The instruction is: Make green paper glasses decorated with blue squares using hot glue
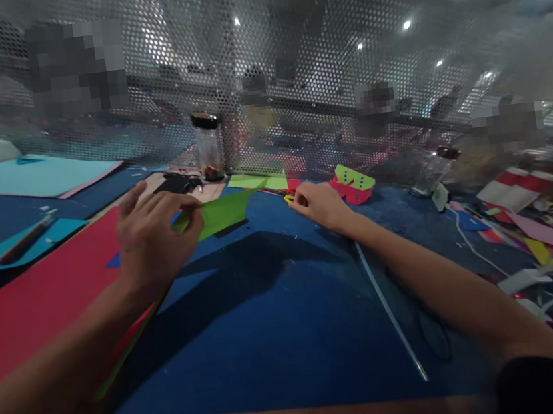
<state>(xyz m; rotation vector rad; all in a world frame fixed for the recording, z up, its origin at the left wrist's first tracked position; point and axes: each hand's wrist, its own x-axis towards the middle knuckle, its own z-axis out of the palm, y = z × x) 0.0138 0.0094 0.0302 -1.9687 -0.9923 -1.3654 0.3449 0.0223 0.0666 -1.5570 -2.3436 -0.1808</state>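
My left hand (159, 238) pinches a green paper strip (227, 214) between thumb and fingers, its other fingers spread upward. The strip reaches right from the hand, held above the blue table and casting a shadow. My right hand (320, 205) is closed, fingertips together, beside a small yellow and red item (289, 199). What its fingers grip is too small to make out. Just beyond that hand sits a folded green and red paper piece (353, 184) with blue dots. A large red sheet (49, 288) lies under and left of my left hand.
A dark-lidded jar (208, 147) stands at the back against a perforated metal screen (301, 83). A thin pale rod (391, 310) lies below my right forearm. Paper scraps (537, 235) clutter the right. Light-blue sheets (45, 175) and a knife-like tool (23, 241) lie left.
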